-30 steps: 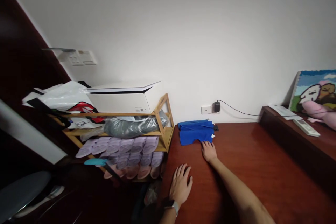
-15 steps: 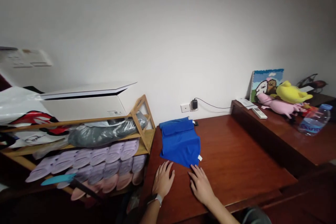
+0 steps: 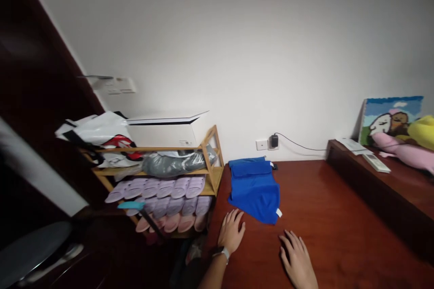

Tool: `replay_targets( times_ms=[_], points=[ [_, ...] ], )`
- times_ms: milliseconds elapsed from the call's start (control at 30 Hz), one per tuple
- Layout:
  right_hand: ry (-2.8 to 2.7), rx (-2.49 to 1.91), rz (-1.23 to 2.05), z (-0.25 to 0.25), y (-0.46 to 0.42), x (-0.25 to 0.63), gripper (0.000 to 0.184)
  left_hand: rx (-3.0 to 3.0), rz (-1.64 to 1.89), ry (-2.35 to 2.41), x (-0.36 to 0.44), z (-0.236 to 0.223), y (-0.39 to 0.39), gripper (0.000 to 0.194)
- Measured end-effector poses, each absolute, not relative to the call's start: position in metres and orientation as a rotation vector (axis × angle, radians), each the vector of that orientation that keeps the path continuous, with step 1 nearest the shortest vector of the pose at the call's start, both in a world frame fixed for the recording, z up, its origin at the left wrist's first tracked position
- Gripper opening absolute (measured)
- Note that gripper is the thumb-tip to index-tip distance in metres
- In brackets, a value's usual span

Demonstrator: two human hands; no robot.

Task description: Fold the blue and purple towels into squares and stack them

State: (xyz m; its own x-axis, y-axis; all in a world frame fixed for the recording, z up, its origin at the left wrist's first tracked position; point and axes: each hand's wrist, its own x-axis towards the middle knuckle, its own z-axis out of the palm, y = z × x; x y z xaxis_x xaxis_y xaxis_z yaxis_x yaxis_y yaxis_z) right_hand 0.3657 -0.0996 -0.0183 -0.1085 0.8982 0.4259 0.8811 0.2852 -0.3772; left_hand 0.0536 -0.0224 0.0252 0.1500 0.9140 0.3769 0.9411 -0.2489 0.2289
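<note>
A blue cloth [image 3: 254,189] lies on the brown wooden table [image 3: 305,203], close to the wall, with folds toward its back and a small white tag at its right front corner. My left hand [image 3: 232,231], with a watch at the wrist, rests on the table just in front of the cloth's left front edge, fingers stretched out and holding nothing. Farther right, my right hand [image 3: 295,255] is on or just above the tabletop, its fingers apart and empty. A gap separates it from the cloth.
On the left, a wooden rack [image 3: 212,158] carries a white box [image 3: 162,133] and several slippers [image 3: 166,188]. A black adapter [image 3: 274,141] is plugged into the wall. The raised ledge at right holds a remote [image 3: 376,162], a pink plush toy [image 3: 402,151] and a picture [image 3: 389,115].
The view has turned left, so the scene sits farther right. My right hand has drawn back from the cloth's front corner toward me. The left hand stays near the cloth's front edge.
</note>
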Motion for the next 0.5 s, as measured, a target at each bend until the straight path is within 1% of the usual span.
replay_targets(
  times_ms=[200,500],
  points=[
    [-1.991,-1.488,-0.031,-0.033,-0.094,0.372,0.045,-2.350,-0.689,-1.924,0.055,0.025,-0.026,0.049],
    [-1.880,-1.438,0.106,-0.019,-0.098,0.374,0.054,-2.299,-0.727,-1.961,0.055,0.020,-0.026,0.050]
  ],
)
